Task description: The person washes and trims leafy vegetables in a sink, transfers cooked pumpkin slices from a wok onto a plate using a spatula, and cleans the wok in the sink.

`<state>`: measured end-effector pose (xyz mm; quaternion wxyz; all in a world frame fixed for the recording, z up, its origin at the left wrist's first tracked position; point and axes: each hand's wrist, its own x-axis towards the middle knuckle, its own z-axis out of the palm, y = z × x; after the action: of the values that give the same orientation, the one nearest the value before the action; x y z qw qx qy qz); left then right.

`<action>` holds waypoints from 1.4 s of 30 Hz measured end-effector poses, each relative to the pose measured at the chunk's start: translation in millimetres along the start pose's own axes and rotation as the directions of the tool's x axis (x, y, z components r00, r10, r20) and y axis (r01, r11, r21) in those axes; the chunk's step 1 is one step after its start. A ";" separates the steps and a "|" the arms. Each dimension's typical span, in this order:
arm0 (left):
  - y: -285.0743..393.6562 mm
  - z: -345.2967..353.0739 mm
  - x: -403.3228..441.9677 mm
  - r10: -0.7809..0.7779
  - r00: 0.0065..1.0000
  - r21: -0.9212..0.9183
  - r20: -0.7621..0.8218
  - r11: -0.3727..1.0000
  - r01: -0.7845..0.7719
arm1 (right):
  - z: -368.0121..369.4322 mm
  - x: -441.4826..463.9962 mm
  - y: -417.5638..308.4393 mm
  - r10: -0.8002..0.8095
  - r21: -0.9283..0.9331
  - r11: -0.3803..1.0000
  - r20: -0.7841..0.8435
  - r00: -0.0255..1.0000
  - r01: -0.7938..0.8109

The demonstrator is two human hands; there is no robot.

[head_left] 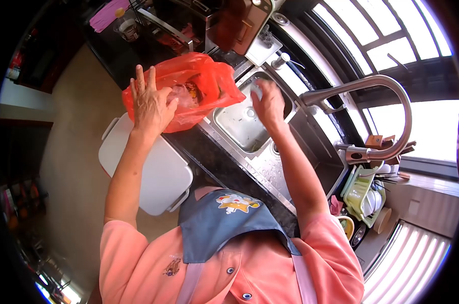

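Observation:
A red plastic bag [201,66] stands with its mouth wide on the counter edge beside the sink. Scraps and crumpled clear plastic [181,96] show inside it. My left hand [151,104] rests against the bag's near left side, its fingers spread and extended. Over the small steel sink basin [232,126], my right hand [270,106] is slightly blurred with its fingers curled. Something small and pale shows at those fingertips, too smeared to name. Small bits of debris lie around the drain [250,112] in the basin.
A curved faucet [399,96] arches over the larger sink at right. A dish rack [366,195] with dishes stands beyond it. A white lidded bin [148,167] is below the counter at left. A soap dispenser [280,62] and a jar [128,30] stand farther back.

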<state>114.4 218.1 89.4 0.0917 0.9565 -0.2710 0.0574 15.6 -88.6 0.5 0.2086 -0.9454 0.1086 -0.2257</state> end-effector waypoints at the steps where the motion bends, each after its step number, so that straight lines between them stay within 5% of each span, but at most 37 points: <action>1: 3.1 -2.3 -0.4 0.012 1.000 0.029 -0.020 1.000 -0.011 | 14.1 -28.6 18.7 0.192 -0.188 0.972 0.302 0.934 -0.139; 2: 6.1 -4.9 -1.1 0.035 0.998 0.020 -0.061 0.999 -0.033 | 27.6 -50.3 34.7 0.327 -0.324 0.932 0.547 0.770 -0.166; 5: 19.5 -11.8 -6.0 0.093 0.984 -0.042 -0.154 0.994 -0.101 | 79.4 -104.9 84.2 0.484 -0.404 0.873 0.662 0.572 -0.271; 10: 45.7 -7.3 -33.0 0.125 0.984 -0.228 -0.125 0.962 -0.151 | 109.5 -126.0 105.6 0.414 -0.359 0.906 0.640 0.647 -0.224; 13: 57.9 3.6 -51.0 0.135 0.988 -0.317 -0.079 0.936 -0.153 | 123.7 -132.8 123.0 0.192 -0.373 0.924 0.635 0.749 0.079; 16: 65.4 9.3 -65.9 0.133 0.990 -0.384 -0.042 0.913 -0.139 | 116.4 -117.6 113.7 0.382 -0.361 0.916 0.646 0.661 -0.176; 19: 69.3 19.1 -80.0 0.107 0.994 -0.408 -0.003 0.908 -0.099 | 103.4 -106.8 98.7 0.443 -0.392 0.892 0.653 0.614 -0.227; 26: 91.4 46.1 -97.0 0.068 0.994 -0.500 0.083 0.866 -0.017 | 121.0 -110.1 120.9 0.416 -0.329 0.909 0.685 0.598 -0.256; 29: 109.4 66.8 -93.8 0.122 0.982 -0.546 0.142 0.838 -0.025 | 147.5 -121.9 146.6 0.343 -0.341 0.933 0.751 0.564 -0.114; 35: 137.9 118.3 -85.4 0.341 0.913 -0.537 0.225 0.825 -0.176 | 120.5 -113.1 118.1 0.406 -0.356 0.912 0.703 0.584 -0.205; 42: 136.5 177.6 -67.3 0.375 0.904 -0.417 0.205 0.869 -0.266 | 126.7 -110.9 121.5 0.386 -0.273 0.919 0.760 0.523 -0.283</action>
<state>-4.1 101.5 -75.1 0.2245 0.8598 -0.4434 -0.1171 -35.1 -119.7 -198.4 0.2192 -0.9157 0.1956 0.2741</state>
